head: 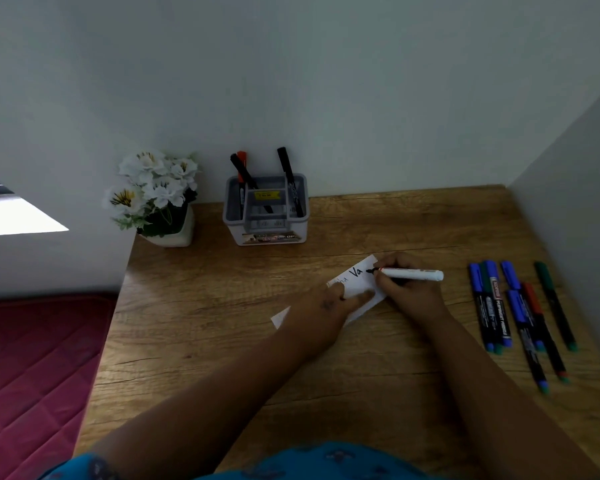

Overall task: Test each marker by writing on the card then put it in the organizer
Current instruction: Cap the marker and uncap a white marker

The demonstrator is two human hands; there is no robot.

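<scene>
A: Landmark is the organizer (pixel 265 211). In front of it, bare desk (pixel 194 306) as far as the card (pixel 355 289), passable

B: To its left?

A: Flower pot (pixel 167 216) near, a gap between them. Wall directly behind

B: Top entry?

A: Three markers (pixel 288 181) stick up, left and right compartments. Front slots look free

B: Right?

A: Open wood, then loose markers (pixel 520 317) far right by the side wall
</scene>
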